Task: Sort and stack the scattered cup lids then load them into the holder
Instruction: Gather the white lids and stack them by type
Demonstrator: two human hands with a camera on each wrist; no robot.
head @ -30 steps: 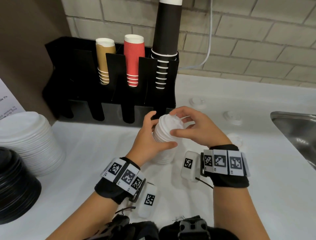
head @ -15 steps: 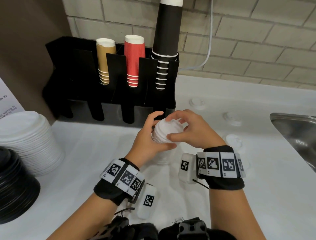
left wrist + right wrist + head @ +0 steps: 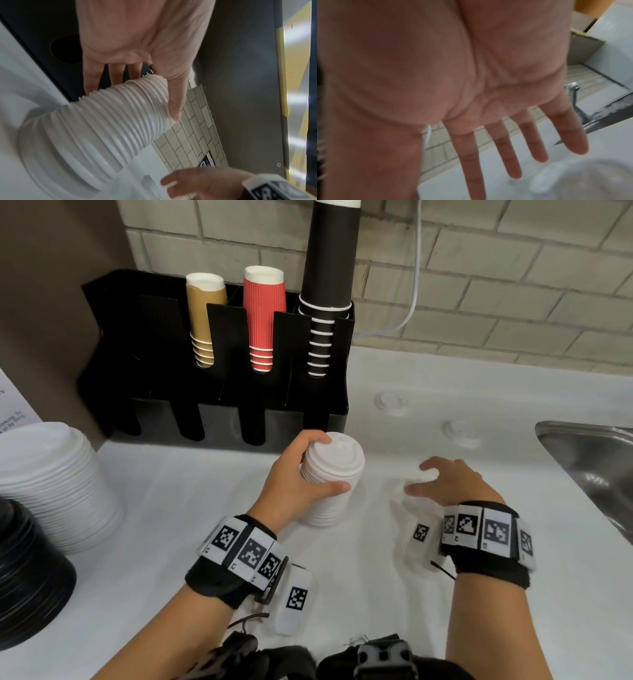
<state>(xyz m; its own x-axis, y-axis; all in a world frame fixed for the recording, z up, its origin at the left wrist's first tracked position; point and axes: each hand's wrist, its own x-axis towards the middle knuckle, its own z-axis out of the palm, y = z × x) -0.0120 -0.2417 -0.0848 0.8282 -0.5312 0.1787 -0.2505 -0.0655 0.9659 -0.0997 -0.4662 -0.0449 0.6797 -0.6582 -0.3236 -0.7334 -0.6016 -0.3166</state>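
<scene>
— Lids, item one: where is the biggest lot?

— Counter (image 3: 178,529) first, white, running the whole width. On it, far left against the brick wall: black holder (image 3: 164,344), slotted, carrying tan cups (image 3: 205,313), red cups (image 3: 264,313) and a tall column of black cups (image 3: 330,265). Steel sink (image 3: 589,453) at the right edge.

— And the lids themselves?

— Large white lid pile (image 3: 51,484) at the near left, with a black lid pile (image 3: 27,577) just nearer than it. Middle of the counter, in front of the holder: a stack of small white lids (image 3: 334,470), standing on the counter and leaning slightly.

— Who has hold of that stack?

— Left hand (image 3: 294,474), thumb and fingers curled round its upper part; the left wrist view shows the ribbed stack (image 3: 106,121) with the fingers (image 3: 92,81) behind it and the thumb in front.

— The other hand?

— Right hand (image 3: 448,481), to the right of the stack and apart from it, palm down low over the counter, fingers (image 3: 510,152) spread and straight, holding nothing.

— Loose items?

— Two single white lids lying flat on the far right part of the counter: one (image 3: 390,402) near the holder's right end, another (image 3: 460,433) further right, towards the sink. Something pale and blurred lies under the right hand; I cannot tell what it is.
</scene>
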